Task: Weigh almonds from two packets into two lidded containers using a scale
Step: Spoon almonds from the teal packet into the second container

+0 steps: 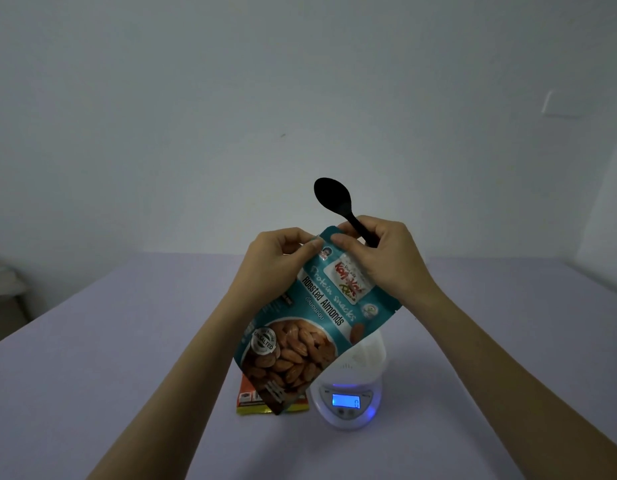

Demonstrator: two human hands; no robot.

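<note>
A teal packet of roasted almonds [300,327] hangs in the air, tilted, above the table. My left hand [277,258] pinches its top left corner. My right hand [379,258] pinches the top edge beside it and also holds a black spoon [331,197], bowl pointing up. Under the packet lies a second packet [246,400], orange and yellow, mostly hidden. A white scale [348,403] with a lit blue display stands to the right, and a clear container [364,362] sits on it, partly hidden behind the teal packet.
The lilac table [127,375] stretches out to both sides and toward me. A plain wall stands behind it. Some dim furniture [5,292] shows at the far left edge.
</note>
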